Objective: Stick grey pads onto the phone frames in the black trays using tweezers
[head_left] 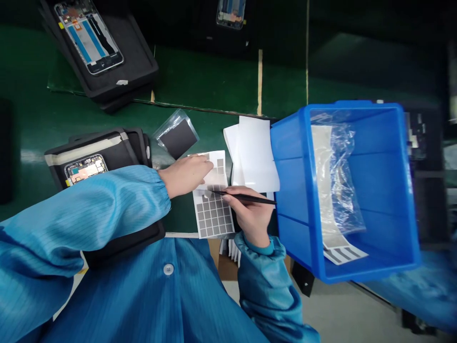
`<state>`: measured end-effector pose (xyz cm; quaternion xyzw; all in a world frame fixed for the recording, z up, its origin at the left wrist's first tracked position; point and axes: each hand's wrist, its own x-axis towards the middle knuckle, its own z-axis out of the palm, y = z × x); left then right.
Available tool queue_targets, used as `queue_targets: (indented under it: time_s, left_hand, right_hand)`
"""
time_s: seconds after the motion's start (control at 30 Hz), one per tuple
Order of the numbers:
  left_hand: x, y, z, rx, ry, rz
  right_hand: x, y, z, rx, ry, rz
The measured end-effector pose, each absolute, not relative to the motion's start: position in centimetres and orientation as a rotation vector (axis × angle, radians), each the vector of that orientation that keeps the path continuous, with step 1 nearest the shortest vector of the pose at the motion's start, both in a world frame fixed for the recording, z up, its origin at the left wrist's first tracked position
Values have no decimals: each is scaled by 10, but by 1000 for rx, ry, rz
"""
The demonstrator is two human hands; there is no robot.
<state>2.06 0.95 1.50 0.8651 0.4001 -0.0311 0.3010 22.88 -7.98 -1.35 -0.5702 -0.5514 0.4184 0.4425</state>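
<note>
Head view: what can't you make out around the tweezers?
Head view:
- Tweezers tips: too small to tell if they grip a patch.
- Grey patch sheet: partly under the left hand.
- Phone in black tray: lower part under the left sleeve.
- Far phone: cut off by the top edge.

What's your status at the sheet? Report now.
Left hand on grey-pad sheet; right hand holding tweezers, tips at sheet. Blue plastic bin to the right.

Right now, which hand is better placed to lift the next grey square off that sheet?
Probably your right hand: it holds black tweezers with their tips at the sheet of grey squares. Your left hand holds no tool and rests on the sheet's upper part, so it seems better suited to steadying.
</note>
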Motion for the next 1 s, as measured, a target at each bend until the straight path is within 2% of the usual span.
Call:
queue_targets:
  time_s: [0.23, 0.33, 1.0]
  left_hand:
    - [-18, -5, 81, 2040, 1099, 168]
    - [-43, -21, 95, 1986, 1116, 195]
    - [-152, -81, 87, 1593, 1358, 562]
  right_hand:
    - [205, -83, 27, -1334, -1338, 1068]
    - [184, -80, 39, -1280, -1341, 1120]
    - [71, -74, 51, -1230, -1488, 1309]
